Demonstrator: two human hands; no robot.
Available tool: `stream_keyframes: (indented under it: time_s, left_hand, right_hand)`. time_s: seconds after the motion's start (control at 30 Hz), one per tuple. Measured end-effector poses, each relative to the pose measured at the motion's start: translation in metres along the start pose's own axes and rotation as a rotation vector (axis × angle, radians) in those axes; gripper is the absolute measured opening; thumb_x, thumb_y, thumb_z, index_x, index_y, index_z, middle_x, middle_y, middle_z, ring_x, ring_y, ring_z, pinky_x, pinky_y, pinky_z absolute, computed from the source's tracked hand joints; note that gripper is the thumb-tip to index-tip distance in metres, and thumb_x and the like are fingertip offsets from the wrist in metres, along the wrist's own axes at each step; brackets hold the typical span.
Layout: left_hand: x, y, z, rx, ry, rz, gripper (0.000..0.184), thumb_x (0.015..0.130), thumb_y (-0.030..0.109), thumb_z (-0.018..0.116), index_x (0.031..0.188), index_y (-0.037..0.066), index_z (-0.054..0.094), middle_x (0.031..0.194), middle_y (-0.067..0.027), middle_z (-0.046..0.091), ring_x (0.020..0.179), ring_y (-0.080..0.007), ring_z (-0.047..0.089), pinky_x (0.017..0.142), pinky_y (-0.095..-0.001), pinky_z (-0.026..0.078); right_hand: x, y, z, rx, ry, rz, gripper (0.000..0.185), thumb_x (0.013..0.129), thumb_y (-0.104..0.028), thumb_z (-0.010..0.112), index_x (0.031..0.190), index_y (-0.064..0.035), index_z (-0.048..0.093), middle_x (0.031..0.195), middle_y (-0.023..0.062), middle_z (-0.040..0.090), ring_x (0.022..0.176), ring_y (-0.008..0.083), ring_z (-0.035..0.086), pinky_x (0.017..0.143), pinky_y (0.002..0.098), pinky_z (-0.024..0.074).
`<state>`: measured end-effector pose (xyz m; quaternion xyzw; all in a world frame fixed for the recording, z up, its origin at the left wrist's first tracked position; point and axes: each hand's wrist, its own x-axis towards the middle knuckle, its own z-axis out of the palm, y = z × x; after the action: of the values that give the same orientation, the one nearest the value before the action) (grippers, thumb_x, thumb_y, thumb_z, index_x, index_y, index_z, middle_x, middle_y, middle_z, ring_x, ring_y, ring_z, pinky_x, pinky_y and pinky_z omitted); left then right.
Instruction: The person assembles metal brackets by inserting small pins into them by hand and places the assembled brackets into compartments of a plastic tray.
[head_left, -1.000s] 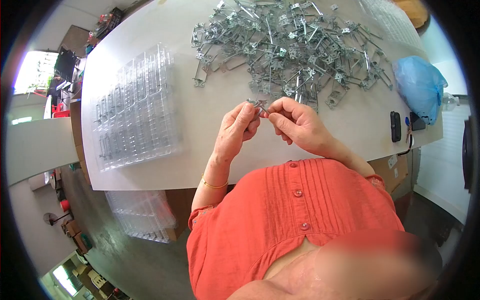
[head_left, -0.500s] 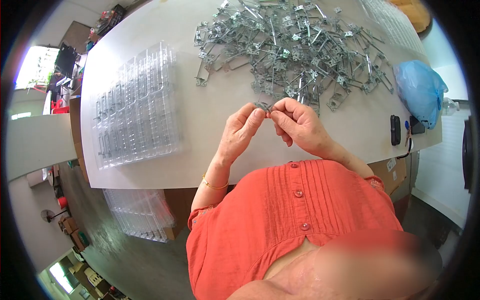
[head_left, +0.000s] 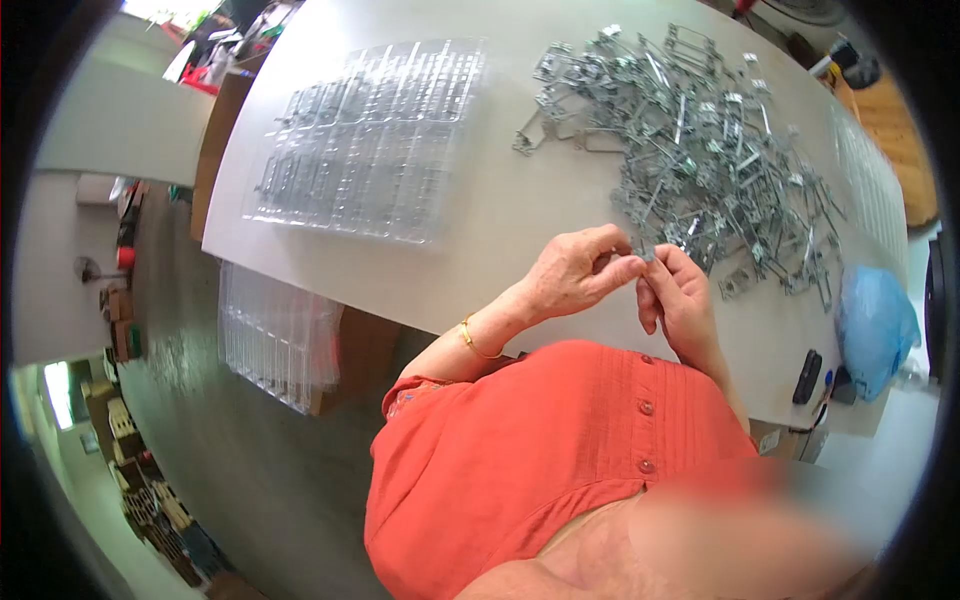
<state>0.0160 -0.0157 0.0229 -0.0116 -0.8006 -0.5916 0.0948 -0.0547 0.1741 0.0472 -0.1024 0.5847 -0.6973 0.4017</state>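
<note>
My left hand (head_left: 585, 272) and my right hand (head_left: 680, 298) meet at the fingertips over the table, near the lower edge of the metal heap. Pinched between both is a small grey metal bracket (head_left: 646, 253), mostly hidden by the fingers. Thumbs and forefingers of both hands are closed on it. Just beyond them spreads a tangled pile of metal brackets with thin rods (head_left: 690, 150). Off to the left lies a clear plastic tray (head_left: 365, 140), with rows of compartments and some grey metal parts showing in its left portion.
On the white table (head_left: 540, 210), a blue plastic bag (head_left: 877, 330) and a black case (head_left: 807, 377) sit at the right. More clear trays (head_left: 868, 180) lie at the far right edge. Below the table's left side are stacked clear trays (head_left: 275, 335) beside a cardboard box (head_left: 355, 350).
The view has turned, so the tray, pile and hands appear further right. Both hands stay together on the small bracket, and the left hand's back now faces up more.
</note>
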Motion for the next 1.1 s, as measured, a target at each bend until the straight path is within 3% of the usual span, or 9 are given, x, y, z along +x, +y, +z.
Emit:
stream_keyframes:
  time_s: [0.13,0.33,0.53,0.73,0.83,0.87,0.97,1.1]
  left_hand:
    - [-0.003,-0.001,-0.001,0.044,0.047,0.093,0.036,0.100,0.037,0.070,0.097,0.002,0.066,0.066,-0.0055,0.053,0.060,-0.0133,0.049,0.055,-0.0320,0.042]
    - [-0.003,0.005,-0.011,-0.109,-0.068,-0.065,0.036,0.100,0.039,0.069,0.096,0.003,0.066,0.069,-0.0071,0.058,0.062,-0.0141,0.052,0.056,-0.0333,0.044]
    - [-0.006,0.002,-0.006,0.055,0.007,0.100,0.036,0.100,0.038,0.069,0.096,0.003,0.065,0.073,-0.0089,0.064,0.063,-0.0146,0.056,0.058,-0.0345,0.046]
    - [-0.007,0.006,-0.008,-0.014,0.028,-0.002,0.030,0.096,0.031,0.075,0.100,0.002,0.066,0.075,-0.0083,0.061,0.064,-0.0132,0.054,0.058,-0.0321,0.045]
    - [-0.004,0.007,-0.009,0.047,0.182,0.035,0.029,0.092,0.025,0.080,0.102,0.001,0.067,0.076,-0.0080,0.059,0.064,-0.0125,0.053,0.057,-0.0305,0.044]
    - [-0.002,0.006,-0.010,0.169,0.230,0.088,0.031,0.090,0.028,0.081,0.104,0.003,0.068,0.079,-0.0096,0.064,0.060,-0.0199,0.058,0.057,-0.0344,0.048]
    - [0.002,0.003,-0.017,0.337,0.299,0.314,0.037,0.084,0.026,0.086,0.106,0.003,0.066,0.079,-0.0060,0.060,0.062,-0.0158,0.053,0.056,-0.0317,0.046]
    - [0.000,0.003,-0.017,0.474,0.203,0.288,0.043,0.081,0.030,0.088,0.107,0.005,0.066,0.080,-0.0052,0.061,0.063,-0.0178,0.056,0.056,-0.0320,0.047]
  right_hand:
    - [-0.003,-0.004,0.003,-0.069,-0.011,-0.023,0.019,0.110,-0.022,0.054,0.105,-0.0047,0.058,0.070,0.0004,0.056,0.050,0.0066,0.048,0.045,0.0229,0.0390]
    - [-0.003,-0.004,0.001,0.020,-0.086,-0.009,0.018,0.110,-0.022,0.054,0.103,-0.0053,0.057,0.065,0.0005,0.054,0.048,0.0074,0.047,0.043,0.0230,0.0370]
    - [-0.004,-0.001,0.003,-0.032,-0.041,-0.050,0.019,0.110,-0.022,0.054,0.103,-0.0049,0.057,0.065,0.0005,0.053,0.046,0.0079,0.046,0.043,0.0228,0.0365]
    - [-0.009,-0.008,0.002,-0.066,-0.084,-0.033,0.019,0.109,-0.021,0.054,0.104,-0.0040,0.057,0.067,0.0013,0.055,0.050,0.0082,0.048,0.045,0.0236,0.0378]
    - [-0.010,-0.009,0.002,-0.184,-0.111,-0.016,0.018,0.110,-0.020,0.053,0.105,-0.0033,0.057,0.069,0.0020,0.056,0.053,0.0089,0.049,0.048,0.0246,0.0396]
    - [-0.009,-0.006,0.000,-0.175,-0.094,-0.008,0.018,0.109,-0.020,0.054,0.105,-0.0031,0.058,0.071,0.0027,0.057,0.055,0.0094,0.051,0.051,0.0252,0.0409]
    - [-0.006,0.000,-0.009,-0.096,-0.017,-0.111,0.018,0.109,-0.022,0.056,0.107,-0.0036,0.059,0.081,0.0056,0.065,0.062,0.0103,0.058,0.054,0.0254,0.0450]
    - [-0.004,-0.002,-0.012,-0.064,0.043,-0.313,0.018,0.109,-0.022,0.057,0.112,-0.0045,0.060,0.105,0.0084,0.071,0.079,0.0114,0.066,0.066,0.0262,0.0511]
